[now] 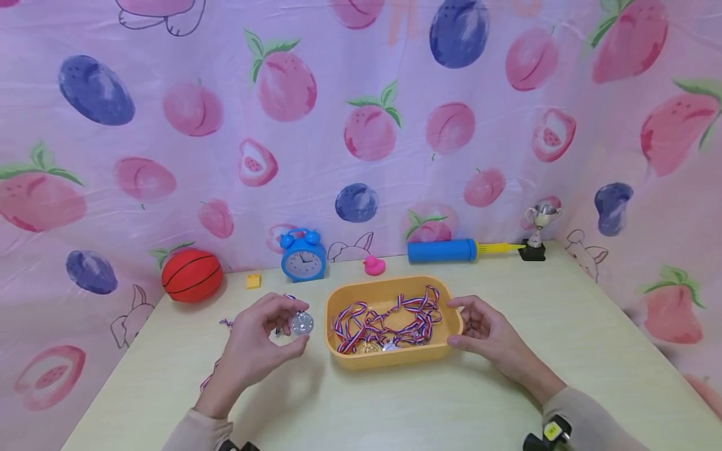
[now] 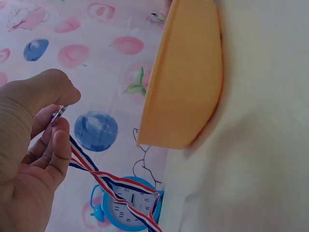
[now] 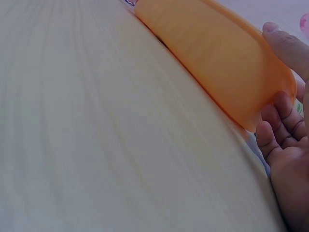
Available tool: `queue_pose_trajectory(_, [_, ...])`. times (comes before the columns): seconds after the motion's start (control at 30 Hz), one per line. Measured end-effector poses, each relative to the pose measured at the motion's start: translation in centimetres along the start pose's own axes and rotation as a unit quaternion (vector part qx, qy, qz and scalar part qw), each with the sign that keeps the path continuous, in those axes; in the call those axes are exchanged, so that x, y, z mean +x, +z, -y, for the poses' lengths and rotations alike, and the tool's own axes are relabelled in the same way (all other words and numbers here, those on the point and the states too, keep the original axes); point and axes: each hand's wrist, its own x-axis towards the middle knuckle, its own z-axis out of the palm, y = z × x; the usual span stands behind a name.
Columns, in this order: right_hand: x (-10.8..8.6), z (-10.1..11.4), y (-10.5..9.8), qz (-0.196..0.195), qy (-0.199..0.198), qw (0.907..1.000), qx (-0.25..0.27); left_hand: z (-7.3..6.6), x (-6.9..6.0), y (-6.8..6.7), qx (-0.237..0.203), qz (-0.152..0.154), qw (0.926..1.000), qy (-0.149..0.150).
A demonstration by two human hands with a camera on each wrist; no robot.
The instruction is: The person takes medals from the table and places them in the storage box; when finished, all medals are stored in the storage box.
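A silver medal [image 1: 302,323] is in my left hand [image 1: 262,338], left of a yellow plastic bin [image 1: 389,360]. The left wrist view has the medal [image 2: 59,116] edge-on between the fingers. Its red, white and blue striped ribbon [image 2: 118,181] trails away from the hand. My right hand [image 1: 487,332] grips the bin's right end; the right wrist view puts the thumb [image 3: 285,43] at the rim and the curled fingers against the end wall. Inside the bin lie tangled striped ribbons [image 1: 417,307], a gold medal [image 1: 369,347] and a silver one [image 1: 390,346].
Along the back stand a red basketball [image 1: 193,275], yellow block [image 1: 254,280], blue alarm clock [image 1: 303,257], pink duck [image 1: 374,265], blue pump [image 1: 442,251] with a yellow nozzle, and a small trophy cup [image 1: 540,228]. More ribbon [image 1: 225,322] lies on the table behind my left hand.
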Motion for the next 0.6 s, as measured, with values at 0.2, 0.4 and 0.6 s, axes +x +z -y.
queue_pose_trajectory(0.2, [-0.1,0.1,-0.1,-0.007,0.008,0.9999,-0.010,-0.7,1.5,0.6,-0.034,-0.002,0.9993,0.015])
queue_pose_trajectory(0.4, [-0.1,0.1,0.0,-0.003,0.009,0.9999,-0.006,-1.6,2.7,1.0,-0.021,0.003,0.9995,0.023])
queue_pose_trajectory(0.6, [0.0,0.0,0.0,0.001,0.001,1.0000,-0.006,-2.1,3.6,1.3,-0.016,0.008,0.9998,0.013])
